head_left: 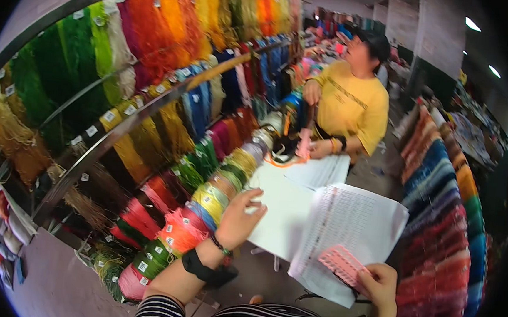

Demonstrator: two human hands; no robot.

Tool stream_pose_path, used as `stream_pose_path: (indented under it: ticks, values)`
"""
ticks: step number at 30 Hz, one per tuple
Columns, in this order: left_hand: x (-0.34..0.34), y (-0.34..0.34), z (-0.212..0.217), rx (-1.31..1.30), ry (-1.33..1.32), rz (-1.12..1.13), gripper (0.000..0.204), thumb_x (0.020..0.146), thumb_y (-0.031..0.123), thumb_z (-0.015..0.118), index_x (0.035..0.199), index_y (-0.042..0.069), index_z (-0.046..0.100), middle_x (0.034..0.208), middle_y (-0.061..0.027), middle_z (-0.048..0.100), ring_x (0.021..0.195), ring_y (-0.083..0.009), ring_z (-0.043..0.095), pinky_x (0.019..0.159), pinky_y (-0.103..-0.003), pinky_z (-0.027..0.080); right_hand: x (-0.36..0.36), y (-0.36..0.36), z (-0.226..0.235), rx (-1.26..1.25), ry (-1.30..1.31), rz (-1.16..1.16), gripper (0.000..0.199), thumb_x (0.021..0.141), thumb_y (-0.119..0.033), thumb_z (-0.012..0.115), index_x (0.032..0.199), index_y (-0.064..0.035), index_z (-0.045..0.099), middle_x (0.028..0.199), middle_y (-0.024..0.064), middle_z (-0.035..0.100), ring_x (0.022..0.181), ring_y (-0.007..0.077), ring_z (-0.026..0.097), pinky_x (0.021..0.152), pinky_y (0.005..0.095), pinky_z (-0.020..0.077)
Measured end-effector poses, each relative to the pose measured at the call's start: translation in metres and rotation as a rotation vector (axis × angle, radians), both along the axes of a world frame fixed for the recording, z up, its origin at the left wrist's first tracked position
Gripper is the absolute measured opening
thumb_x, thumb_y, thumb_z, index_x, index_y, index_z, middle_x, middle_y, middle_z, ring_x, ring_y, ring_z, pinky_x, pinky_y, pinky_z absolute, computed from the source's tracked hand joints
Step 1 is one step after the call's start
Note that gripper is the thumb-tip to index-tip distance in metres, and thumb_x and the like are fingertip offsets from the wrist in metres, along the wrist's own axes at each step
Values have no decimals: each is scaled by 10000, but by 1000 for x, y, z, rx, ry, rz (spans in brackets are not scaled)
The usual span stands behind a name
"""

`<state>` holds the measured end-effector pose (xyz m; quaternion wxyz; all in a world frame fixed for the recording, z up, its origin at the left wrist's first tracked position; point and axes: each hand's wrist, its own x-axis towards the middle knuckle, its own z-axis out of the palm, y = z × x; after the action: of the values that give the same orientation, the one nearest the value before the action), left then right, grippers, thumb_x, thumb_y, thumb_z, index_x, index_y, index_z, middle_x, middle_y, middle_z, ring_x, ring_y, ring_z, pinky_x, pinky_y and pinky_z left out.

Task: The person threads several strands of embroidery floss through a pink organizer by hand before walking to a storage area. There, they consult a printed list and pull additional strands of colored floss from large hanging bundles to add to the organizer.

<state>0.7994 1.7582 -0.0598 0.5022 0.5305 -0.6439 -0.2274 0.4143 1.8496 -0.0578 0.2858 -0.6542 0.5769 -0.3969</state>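
Your right grip point(380, 287) is clamped on 1 pink card point(341, 263) and, it seems, the papers point(357, 221) beneath it. Your left grip point(241, 218) hangs loosely curled, its fingertips apart, near the yarn point(210, 195) and bench point(279, 216).

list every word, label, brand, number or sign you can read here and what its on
Nothing reads clearly enough to quote.
White paper sheets with printed rows in the right hand: print too small to read.
White printed sheets lying on the white table: too small to read.
Small white tags on the coloured yarn skeins: too small and blurred.
Yellow short-sleeved T-shirt: dark chest lettering, blurred.
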Motion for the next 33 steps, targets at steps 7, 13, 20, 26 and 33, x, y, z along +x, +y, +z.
stream_pose_path:
  ticks: [7, 13, 20, 26, 33]
  values:
    - [98, -56, 140, -221, 26, 393, 280, 951, 203, 559, 1090, -29, 627, 879, -82, 637, 743, -134, 604, 715, -283, 495, -49, -40, -33, 41, -222, 85, 200, 799, -145, 714, 739, 37, 656, 613, 5, 593, 536, 64, 518, 491, 231, 411]
    - [155, -70, 246, -300, -61, 575, 267, 936, 213, 596, 1102, 9, 639, 872, -33, 658, 716, -102, 601, 641, -260, 496, -54, -68, -52, 89, -332, 74, 202, 785, -153, 721, 752, 37, 662, 625, 3, 607, 541, 61, 514, 503, 234, 408]
    - [169, -131, 283, -305, -97, 577, 308, 929, 255, 615, 1107, 5, 642, 933, -63, 681, 774, -122, 631, 672, -271, 506, -27, -95, -34, 144, -326, -11, 203, 771, -151, 730, 746, 39, 664, 606, 3, 609, 540, 55, 518, 502, 234, 410]
    - [195, -237, 300, -415, -358, 477, 306, 901, 151, 555, 1157, 6, 641, 1103, -160, 681, 1007, -243, 645, 883, -330, 484, 3, -117, -35, 112, -364, -46, 192, 763, -142, 739, 748, 38, 673, 617, 6, 620, 540, 52, 525, 505, 225, 415]
    - [195, -346, 313, -527, -414, 513, 400, 842, 223, 596, 1188, 25, 627, 1141, -179, 659, 1044, -280, 640, 903, -344, 490, 40, -127, -36, 126, -357, -130, 157, 750, -108, 747, 763, 33, 679, 638, 8, 626, 573, 59, 539, 525, 225, 421]
